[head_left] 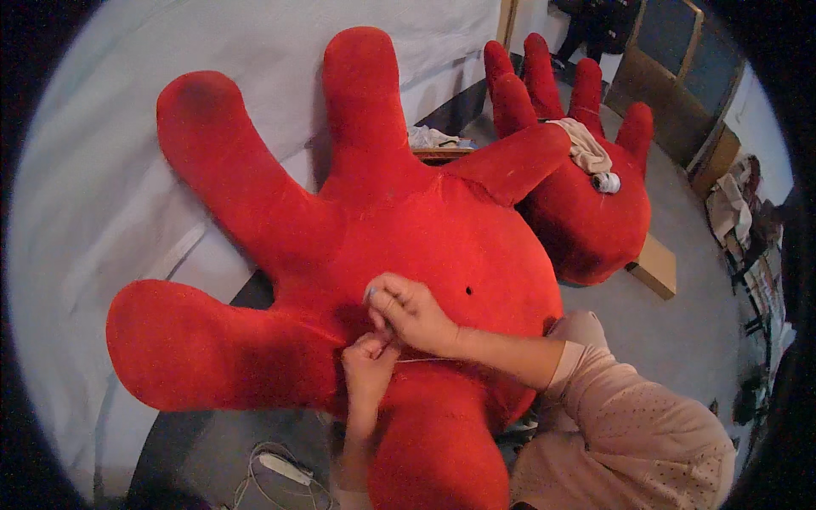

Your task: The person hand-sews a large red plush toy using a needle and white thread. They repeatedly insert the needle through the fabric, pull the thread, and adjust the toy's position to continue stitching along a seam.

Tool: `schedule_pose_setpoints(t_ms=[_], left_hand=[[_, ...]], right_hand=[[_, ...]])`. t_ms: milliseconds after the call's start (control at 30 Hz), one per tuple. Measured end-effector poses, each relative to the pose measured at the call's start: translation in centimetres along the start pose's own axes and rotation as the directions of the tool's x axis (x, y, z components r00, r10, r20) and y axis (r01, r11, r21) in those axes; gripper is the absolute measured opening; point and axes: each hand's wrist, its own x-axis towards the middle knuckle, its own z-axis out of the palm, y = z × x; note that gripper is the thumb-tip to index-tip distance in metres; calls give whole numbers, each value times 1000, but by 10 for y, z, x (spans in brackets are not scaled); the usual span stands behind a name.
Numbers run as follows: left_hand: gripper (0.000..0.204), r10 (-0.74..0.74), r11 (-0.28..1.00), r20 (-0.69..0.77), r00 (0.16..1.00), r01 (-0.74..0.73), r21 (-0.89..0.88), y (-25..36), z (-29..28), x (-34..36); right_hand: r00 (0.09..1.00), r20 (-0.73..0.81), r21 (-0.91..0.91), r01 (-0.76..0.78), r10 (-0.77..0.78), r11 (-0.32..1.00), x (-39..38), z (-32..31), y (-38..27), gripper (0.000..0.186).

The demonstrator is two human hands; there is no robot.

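A large stuffed red fabric hand (408, 229) with thick fingers fills the middle of the view. Over its palm, my right hand (416, 319) is closed in a pinch, with a small bluish spot at its fingertips. Just below, my left hand (368, 367) is closed too, its fingertips against the right hand's lower fingers and close to the red cloth. From beside my left hand a thin white thread (425, 360) runs rightward across the cloth. What either pinch holds is too small to make out. A small dark hole (468, 291) shows in the palm.
A second red stuffed hand (586, 221) lies behind at right, with beige cloth (585, 146) and a white roll (605, 182) on it. A cardboard box (654, 267) is beside it. White sheeting (93, 212) hangs at left. A white cord (246, 476) lies at the lower left.
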Motion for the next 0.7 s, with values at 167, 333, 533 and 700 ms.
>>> schedule_pose_setpoints(t_ms=[167, 333, 533, 700], left_hand=[[15, -97, 954, 9, 995, 96, -286, -3, -7, -5], [16, -175, 849, 30, 984, 166, -501, -15, -21, -2], [29, -74, 982, -1, 997, 73, 173, -14, -2, 8], [47, 10, 845, 57, 998, -39, 533, -41, 9, 1]], right_hand=[[989, -39, -516, 100, -140, 851, 31, -46, 37, 17], [927, 307, -733, 374, -214, 569, 6, -38, 74, 14], [965, 220, -836, 261, -141, 482, -21, -53, 113, 16], [999, -15, -927, 4, -47, 375, -9, -87, 81, 25]])
